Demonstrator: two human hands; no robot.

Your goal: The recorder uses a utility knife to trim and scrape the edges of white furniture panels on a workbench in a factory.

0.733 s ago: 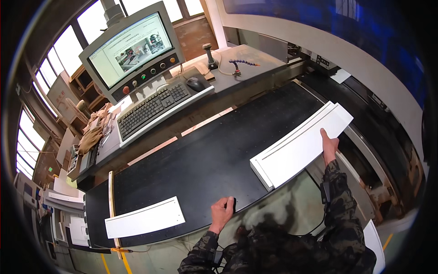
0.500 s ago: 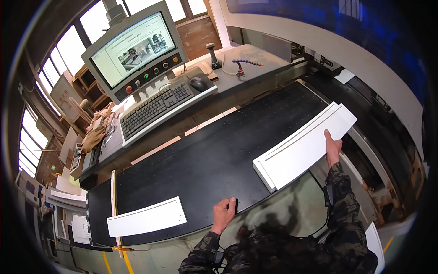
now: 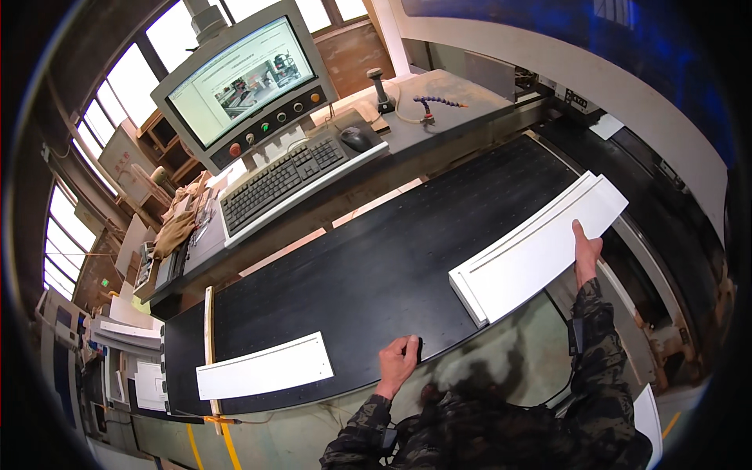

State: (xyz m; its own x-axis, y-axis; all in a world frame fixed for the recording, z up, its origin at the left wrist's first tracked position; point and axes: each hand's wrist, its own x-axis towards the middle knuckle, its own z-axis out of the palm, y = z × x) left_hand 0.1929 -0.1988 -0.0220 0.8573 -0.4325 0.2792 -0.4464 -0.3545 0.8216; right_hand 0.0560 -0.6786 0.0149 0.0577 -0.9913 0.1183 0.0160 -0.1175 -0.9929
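White panels (image 3: 540,249) gripped at 3 o'clock edge by right hand (image 3: 585,252); left hand (image 3: 399,359) curled, empty, on black table (image 3: 376,266) rim; best kept level, supported underneath.

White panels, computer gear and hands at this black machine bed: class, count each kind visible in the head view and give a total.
White panels: 2, a stack of panels under the right hand and a single white panel at the left
Monitor: 1
Keyboard: 1
Mouse: 1
Hands: 2, with the left hand on the bed edge
Total: 7
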